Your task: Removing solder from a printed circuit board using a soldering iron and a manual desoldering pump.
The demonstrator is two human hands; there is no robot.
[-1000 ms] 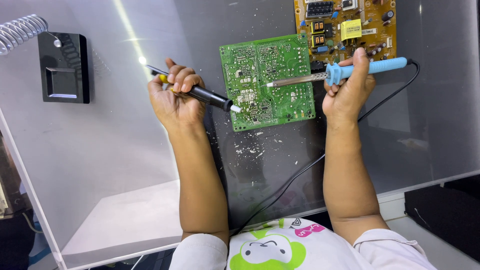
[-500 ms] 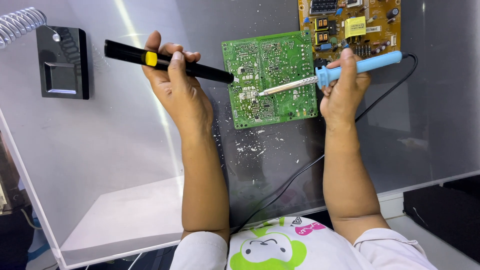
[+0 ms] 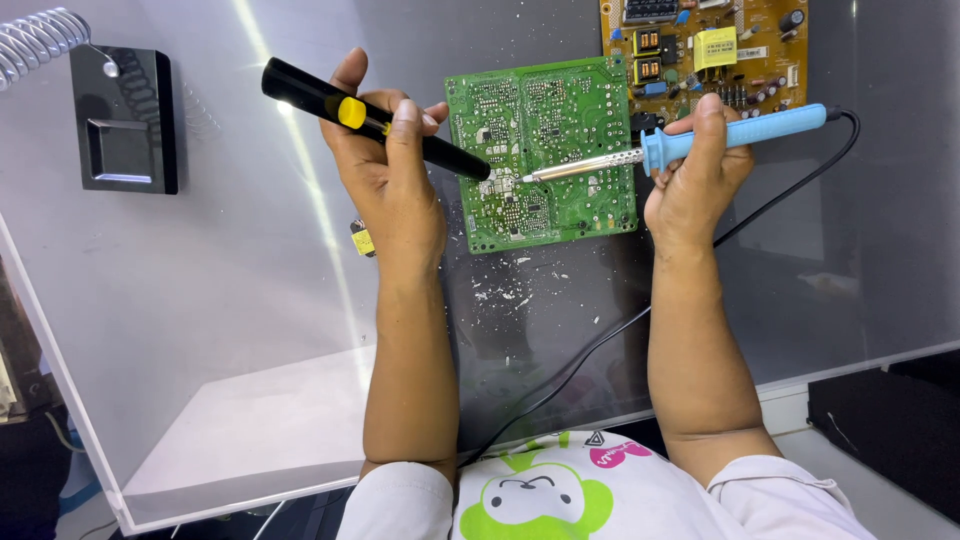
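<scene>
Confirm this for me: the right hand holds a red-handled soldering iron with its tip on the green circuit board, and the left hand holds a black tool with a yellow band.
Not quite. The head view shows the soldering iron in the right hand has a blue handle, not red. Its tip does rest on the green circuit board, and the left hand holds the black tool with a yellow band.

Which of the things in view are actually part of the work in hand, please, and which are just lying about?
In use:
left hand gripping the black desoldering pump
right hand gripping the blue soldering iron
green circuit board, both tips meeting over it

Lying about:
brown circuit board
black holder with wire coil
small yellow component
</scene>
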